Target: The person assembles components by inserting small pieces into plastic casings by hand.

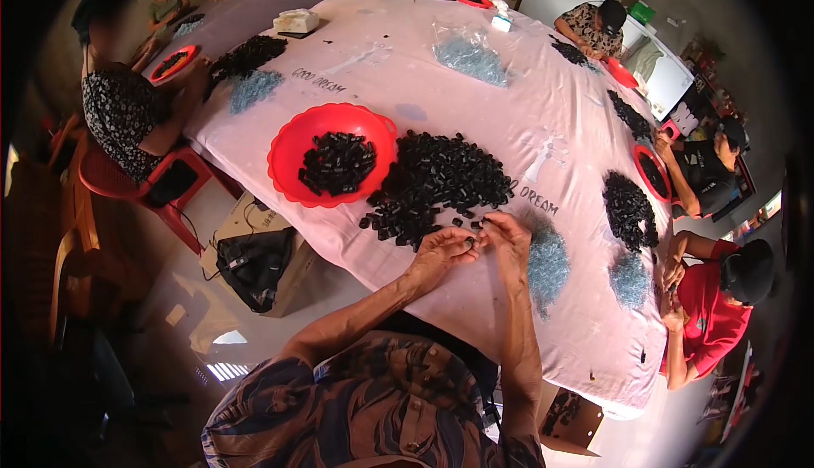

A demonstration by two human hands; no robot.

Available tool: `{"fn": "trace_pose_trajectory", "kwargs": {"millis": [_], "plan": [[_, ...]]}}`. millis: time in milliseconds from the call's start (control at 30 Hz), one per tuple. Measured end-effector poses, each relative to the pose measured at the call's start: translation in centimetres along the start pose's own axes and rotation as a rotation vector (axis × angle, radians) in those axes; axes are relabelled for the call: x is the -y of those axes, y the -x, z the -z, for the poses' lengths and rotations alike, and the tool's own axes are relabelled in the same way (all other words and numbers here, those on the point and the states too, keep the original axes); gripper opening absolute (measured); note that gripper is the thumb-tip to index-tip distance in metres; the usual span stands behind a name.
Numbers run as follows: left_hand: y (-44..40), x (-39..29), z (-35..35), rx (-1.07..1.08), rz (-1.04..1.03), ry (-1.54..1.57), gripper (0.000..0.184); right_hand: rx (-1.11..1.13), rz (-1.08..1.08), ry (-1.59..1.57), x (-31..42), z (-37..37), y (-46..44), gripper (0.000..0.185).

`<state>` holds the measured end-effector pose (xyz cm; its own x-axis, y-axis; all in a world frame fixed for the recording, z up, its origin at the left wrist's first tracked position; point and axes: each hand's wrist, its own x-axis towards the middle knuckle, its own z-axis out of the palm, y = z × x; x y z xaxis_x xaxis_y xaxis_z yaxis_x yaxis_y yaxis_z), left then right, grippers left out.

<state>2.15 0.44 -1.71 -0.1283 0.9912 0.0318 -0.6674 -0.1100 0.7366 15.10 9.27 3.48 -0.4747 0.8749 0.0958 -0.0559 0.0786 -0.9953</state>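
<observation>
My left hand (443,252) is closed in a pinch on a small black cylindrical piece (470,242) close to the table's near edge. Beside it, nearly touching, my right hand (507,237) is also pinched, its fingertips over something small and dark that I cannot make out. Just beyond both hands spreads a large heap of black cylindrical pieces (445,175). To its left stands a red scalloped basin (287,167) with more such pieces (339,163) in it. Right of my right hand lies a pile of thin blue-grey pieces (548,266), too fine to name.
A pink printed cloth (373,239) covers the table. Several people sit round it with their own heaps and red basins. A clear bag of blue-grey pieces (471,54) lies farther back. A cardboard box (297,256) with a black bag (254,256) stands on the floor at left.
</observation>
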Motion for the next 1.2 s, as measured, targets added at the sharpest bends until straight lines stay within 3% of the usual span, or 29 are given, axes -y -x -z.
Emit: {"fn": "trace_pose_trajectory", "kwargs": {"millis": [433, 533, 633, 767, 1200], "plan": [[0.1, -0.2, -0.1, -0.019, 0.008, 0.001, 0.017, -0.057, -0.044, 0.0, 1.2, -0.4, 0.2, 0.015], [-0.3, 1.5, 1.3, 0.011, -0.156, 0.17, 0.019, -0.048, 0.058, -0.086, 0.7, 0.1, 0.2, 0.02], [0.0, 0.0, 0.2, -0.085, -0.137, 0.098, 0.02, -0.005, 0.158, -0.131, 0.9, 0.5, 0.3, 0.019], [-0.2, -0.8, -0.2, -0.129, -0.119, 0.087, 0.019, -0.06, 0.066, -0.11, 1.4, 0.3, 0.4, 0.02], [0.0, -1.3, -0.4, -0.12, -0.162, 0.032, 0.015, 0.036, 0.059, -0.112, 1.5, -0.5, 0.7, 0.017]]}}
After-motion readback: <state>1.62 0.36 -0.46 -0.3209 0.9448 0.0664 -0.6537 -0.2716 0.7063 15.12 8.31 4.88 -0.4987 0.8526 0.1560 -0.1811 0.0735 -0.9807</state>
